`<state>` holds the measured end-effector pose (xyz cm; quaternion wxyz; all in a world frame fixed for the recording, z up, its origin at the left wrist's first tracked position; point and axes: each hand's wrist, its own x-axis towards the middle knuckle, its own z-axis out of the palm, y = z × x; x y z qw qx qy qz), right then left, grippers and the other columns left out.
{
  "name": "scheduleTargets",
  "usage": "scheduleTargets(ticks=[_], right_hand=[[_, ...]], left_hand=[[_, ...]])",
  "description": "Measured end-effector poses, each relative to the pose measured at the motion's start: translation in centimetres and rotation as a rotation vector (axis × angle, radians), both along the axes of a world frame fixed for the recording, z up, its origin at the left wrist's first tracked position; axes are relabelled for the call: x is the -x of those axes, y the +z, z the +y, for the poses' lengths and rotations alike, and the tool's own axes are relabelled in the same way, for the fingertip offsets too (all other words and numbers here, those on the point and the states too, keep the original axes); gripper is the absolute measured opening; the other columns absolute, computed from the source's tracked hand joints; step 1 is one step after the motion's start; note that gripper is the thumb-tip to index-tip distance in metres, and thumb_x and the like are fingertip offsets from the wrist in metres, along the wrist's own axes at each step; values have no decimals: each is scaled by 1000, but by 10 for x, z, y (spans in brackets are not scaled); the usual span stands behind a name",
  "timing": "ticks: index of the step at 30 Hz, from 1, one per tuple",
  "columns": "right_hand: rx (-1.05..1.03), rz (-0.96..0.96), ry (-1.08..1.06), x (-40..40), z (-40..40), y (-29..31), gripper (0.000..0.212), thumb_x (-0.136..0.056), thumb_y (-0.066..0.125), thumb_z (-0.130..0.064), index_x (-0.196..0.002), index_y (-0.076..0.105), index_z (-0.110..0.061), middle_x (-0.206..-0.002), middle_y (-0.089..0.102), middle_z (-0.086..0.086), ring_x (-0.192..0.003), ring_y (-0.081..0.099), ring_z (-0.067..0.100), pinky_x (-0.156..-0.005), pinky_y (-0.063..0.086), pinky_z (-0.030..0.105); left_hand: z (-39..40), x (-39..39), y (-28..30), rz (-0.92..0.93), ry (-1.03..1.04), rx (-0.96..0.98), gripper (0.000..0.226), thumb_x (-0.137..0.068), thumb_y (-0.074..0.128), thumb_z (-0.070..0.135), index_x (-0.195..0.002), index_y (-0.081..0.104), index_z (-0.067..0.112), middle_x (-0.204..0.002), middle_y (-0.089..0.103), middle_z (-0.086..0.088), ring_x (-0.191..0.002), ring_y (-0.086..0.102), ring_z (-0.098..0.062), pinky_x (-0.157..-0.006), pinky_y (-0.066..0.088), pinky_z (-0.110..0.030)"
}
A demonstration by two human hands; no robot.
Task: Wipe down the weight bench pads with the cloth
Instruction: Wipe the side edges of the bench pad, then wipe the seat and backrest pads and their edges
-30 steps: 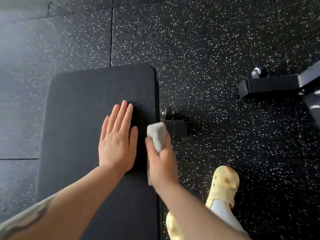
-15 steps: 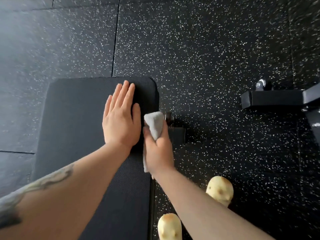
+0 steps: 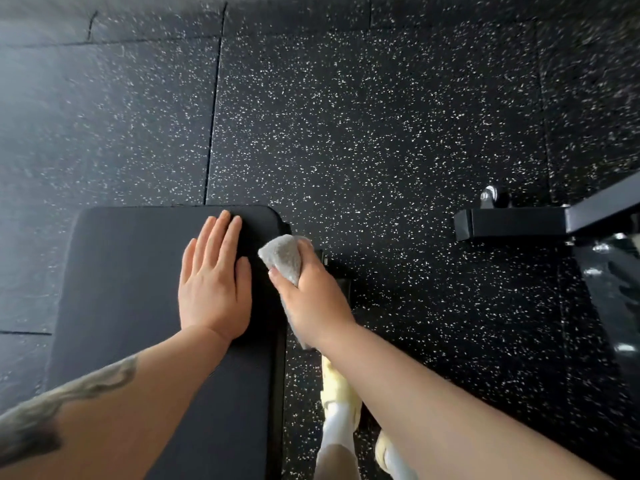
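Note:
The black weight bench pad fills the lower left, its rounded far end toward the top. My left hand lies flat on the pad near its far right corner, fingers straight and together. My right hand grips a folded grey cloth against the pad's right side edge, close to that corner. Part of the cloth hangs below my palm, mostly hidden by the hand.
Black rubber floor tiles with white specks surround the bench. The bench's black foot sticks out just right of the cloth. Another black steel frame with a small wheel lies at the right. My yellow shoes stand beside the bench.
Both hands have slid along the pad toward its far end. The cloth moved up the right side edge to near the corner. My feet shifted too.

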<state>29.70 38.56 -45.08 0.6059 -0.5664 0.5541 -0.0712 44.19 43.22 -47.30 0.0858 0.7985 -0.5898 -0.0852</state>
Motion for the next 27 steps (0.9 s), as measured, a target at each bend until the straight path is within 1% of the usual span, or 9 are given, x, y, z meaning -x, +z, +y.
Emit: scheduleTargets(ticks=[3,5,7,9,11,14,20,23,27], right_hand=[[89,140,139,26,-10,9,60,-95,50,-44,-146,26,-25,-154,32,-4,-134,40,22,-109,37,43],[62,247,224,46,-23,18,61,-95,48,-46,-147,24,-23,-156,28,-3,-135,39,24,-110,37,46],[15,335,254,70,-39,31,58,-95,48,-46,-145,28,-24,-151,35,-3,-128,47,27,-103,42,47],[-30,370,220,95,-56,49,51,-96,48,-42,-141,34,-23,-141,46,1,-119,53,29,-99,45,42],[-25,429,177,122,-72,69,48,-96,50,-41,-139,36,-24,-136,49,-1,-116,55,28,-97,46,41],[10,517,86,164,-88,105,52,-93,51,-47,-138,33,-27,-138,44,-5,-117,53,28,-97,46,49],[59,607,-100,245,-99,183,56,-94,52,-44,-141,33,-20,-140,48,3,-114,58,29,-96,48,44],[63,648,-203,282,-94,210,52,-95,51,-42,-139,35,-19,-132,52,2,-106,60,28,-87,50,40],[46,624,-385,330,-78,229,37,-95,51,-37,-128,42,-20,-106,58,-3,-79,58,18,-66,45,31]], left_hand=[[-2,3,8,-84,-15,-74,56,-92,31,28,-145,35,8,-151,35,-11,-141,26,-28,-114,21,-44],[-7,2,13,-143,-16,-139,57,-87,35,28,-139,39,5,-144,40,-16,-134,31,-33,-109,27,-48],[-17,7,21,-181,1,-255,52,-79,47,27,-126,46,3,-131,47,-19,-122,38,-38,-96,38,-55],[-38,18,39,-211,0,-444,44,-75,63,22,-112,48,5,-116,48,-19,-109,43,-39,-83,47,-55],[-60,29,57,-294,-18,-687,47,-84,56,27,-124,39,12,-120,41,-10,-116,42,-31,-91,46,-45],[-90,51,87,-303,-104,-863,51,-93,36,31,-142,27,20,-137,33,-2,-129,41,-22,-102,40,-36],[-146,172,155,-27,-656,-695,36,-98,41,26,-133,42,30,-134,48,9,-115,54,-13,-97,48,-32],[-164,244,189,12,-812,-664,40,-100,39,27,-139,38,34,-142,44,9,-122,50,-18,-100,44,-34],[-186,305,217,33,-939,-597,40,-98,42,27,-137,41,34,-137,50,6,-117,53,-20,-96,47,-38]])
